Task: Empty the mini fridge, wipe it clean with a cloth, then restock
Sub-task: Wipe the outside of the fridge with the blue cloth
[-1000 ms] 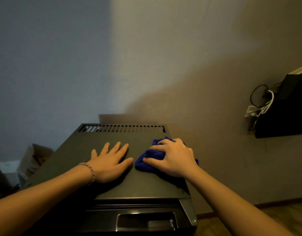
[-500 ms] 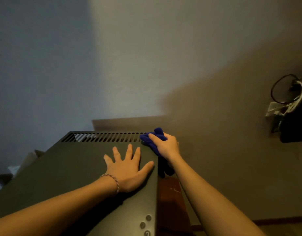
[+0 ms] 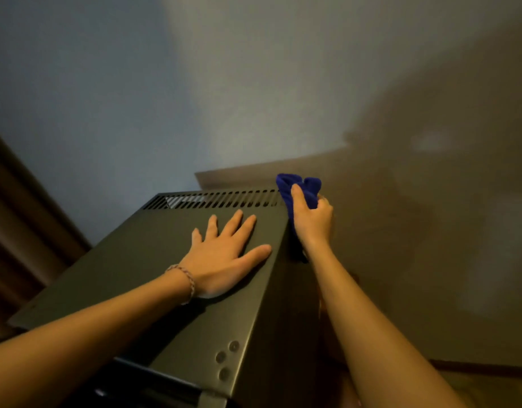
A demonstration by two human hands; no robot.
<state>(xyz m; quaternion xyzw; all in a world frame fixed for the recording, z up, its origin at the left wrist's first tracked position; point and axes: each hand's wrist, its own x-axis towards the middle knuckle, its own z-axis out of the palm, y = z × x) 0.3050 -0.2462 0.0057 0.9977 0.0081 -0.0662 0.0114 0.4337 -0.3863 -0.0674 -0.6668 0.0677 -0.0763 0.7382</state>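
Here, in the head view, the fridge (image 3: 154,269) fills the lower left: a dark box of smooth, matte sheet metal with sharp folded edges. Its flat top runs away from the camera toward the wall (image 3: 254,83), tilted in the frame so that the far edge sits higher and to the right. A row of narrow vent slots (image 3: 212,199) crosses the top along that far edge, parallel to the wall. Three small round studs (image 3: 224,359) sit near the close right corner of the top. The right side panel drops away in deep shadow.

The left hand (image 3: 224,254) lies flat on the top, palm down, fingers straight and spread, pointing toward the vent slots; the thumb reaches out toward the right edge. A thin braided bracelet (image 3: 184,279) circles that wrist.

The right hand (image 3: 311,220) is at the far right corner of the fridge, over the edge and against the side panel. Its fingers curl round a cloth (image 3: 301,188), with the thumb laid along the fabric. The cloth is deep blue, soft and fuzzy, bunched into lumps that stick up above the hand by the end of the vent slots; a dark fold hangs below the wrist along the side panel.

The wall is plain and smooth, bluish on the left, brownish in shadow on the right. A dark brown strip (image 3: 21,219) rises at the left edge.
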